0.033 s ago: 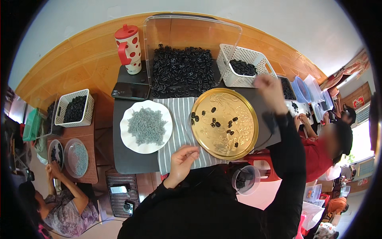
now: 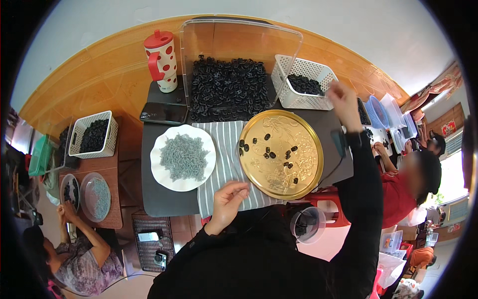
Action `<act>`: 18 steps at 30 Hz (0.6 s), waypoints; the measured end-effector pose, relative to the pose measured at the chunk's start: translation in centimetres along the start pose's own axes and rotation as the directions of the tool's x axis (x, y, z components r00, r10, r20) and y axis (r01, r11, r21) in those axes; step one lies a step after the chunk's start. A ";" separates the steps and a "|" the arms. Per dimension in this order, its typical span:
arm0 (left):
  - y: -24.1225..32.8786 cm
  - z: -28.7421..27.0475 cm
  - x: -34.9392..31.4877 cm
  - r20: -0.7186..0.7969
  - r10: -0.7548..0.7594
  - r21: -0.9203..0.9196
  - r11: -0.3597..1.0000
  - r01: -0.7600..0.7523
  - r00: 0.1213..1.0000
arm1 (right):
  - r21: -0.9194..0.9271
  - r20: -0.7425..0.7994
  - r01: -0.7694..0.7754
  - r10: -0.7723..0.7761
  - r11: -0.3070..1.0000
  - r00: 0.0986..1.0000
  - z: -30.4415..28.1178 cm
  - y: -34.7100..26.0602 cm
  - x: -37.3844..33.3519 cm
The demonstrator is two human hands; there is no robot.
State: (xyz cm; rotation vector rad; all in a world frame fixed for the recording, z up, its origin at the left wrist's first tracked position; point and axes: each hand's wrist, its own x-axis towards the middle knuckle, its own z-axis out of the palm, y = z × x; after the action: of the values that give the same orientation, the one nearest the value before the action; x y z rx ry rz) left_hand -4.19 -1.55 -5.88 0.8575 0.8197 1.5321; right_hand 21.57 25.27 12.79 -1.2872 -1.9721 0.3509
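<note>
Left hand [image 2: 229, 202] is held near the striped cloth [image 2: 226, 149] and gold tray [image 2: 307, 167]; right hand [image 2: 344, 102] is at the right end of the white basket [image 2: 303, 101], whose long axis is set left to right, slightly slanted. Both hands' fingers are curled; grip can't be told. Basket is perforated, part-filled with black pieces [image 2: 301, 84].

The right hand [image 2: 343, 103] is beside a white basket [image 2: 298, 100], the left hand [image 2: 229, 200] near a gold tray [image 2: 271, 167].
</note>
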 end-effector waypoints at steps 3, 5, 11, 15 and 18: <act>0.2 -0.2 -0.2 -0.023 -0.017 0.001 1.000 0.017 1.000 | -0.183 -0.069 0.110 -0.124 0.977 0.990 3.0 -1.5 -0.2; 0.0 -0.4 -0.4 -0.031 0.011 0.019 1.000 -0.010 0.999 | -0.067 0.282 0.288 -0.258 0.955 0.924 6.3 -2.2 -2.7; -0.7 -0.5 -0.5 -0.032 0.038 0.074 0.997 -0.035 0.999 | -0.074 0.644 0.502 -0.343 0.862 0.684 13.5 -1.1 -7.8; -0.6 -0.1 -0.6 -0.061 0.041 0.081 0.996 -0.036 0.997 | -0.044 0.666 0.339 -0.225 0.940 0.712 14.8 0.5 -7.0; -0.6 0.1 -0.5 -0.086 0.031 0.079 0.997 -0.025 0.996 | -0.011 0.717 0.334 -0.225 0.943 0.659 14.6 -0.2 -7.1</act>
State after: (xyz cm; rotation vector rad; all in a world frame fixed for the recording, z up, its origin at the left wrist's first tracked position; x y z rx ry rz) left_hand -3.78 -1.95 -6.37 0.8664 0.9397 1.5800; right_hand 12.69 21.37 -0.20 -0.9609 -2.8629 0.6321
